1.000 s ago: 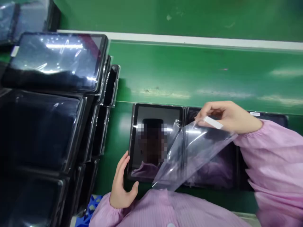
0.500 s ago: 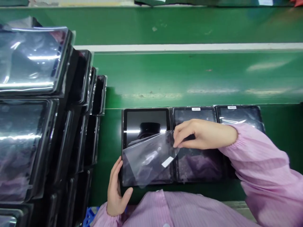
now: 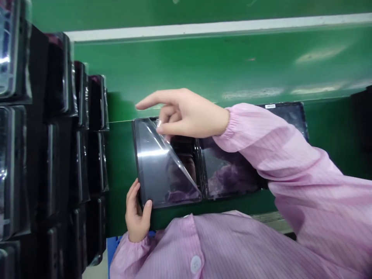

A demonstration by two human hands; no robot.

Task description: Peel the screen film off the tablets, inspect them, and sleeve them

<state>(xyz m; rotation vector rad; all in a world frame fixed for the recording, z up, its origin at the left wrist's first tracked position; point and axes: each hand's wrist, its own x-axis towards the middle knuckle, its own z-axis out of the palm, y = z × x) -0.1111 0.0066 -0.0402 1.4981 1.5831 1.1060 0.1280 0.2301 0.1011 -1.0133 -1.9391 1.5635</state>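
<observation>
A clear film (image 3: pixel 158 162) is pinched at its far corner by the right hand (image 3: pixel 186 114), index finger held out straight; the sheet is draped across the left tablet (image 3: pixel 167 164) on the green worktop (image 3: pixel 203 73). The tablet's near left corner is gripped by the left hand (image 3: pixel 136 213). A second tablet (image 3: pixel 228 170) lies just beside, and bagged tablets (image 3: pixel 52 135) are stacked at the left

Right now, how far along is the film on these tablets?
In hand: the right hand pinches the clear film over the left tablet; the film covers most of the glass, one corner bare. The left hand grips that tablet's near corner. Left: the next tablet beside it and the bagged stacks at left.
</observation>
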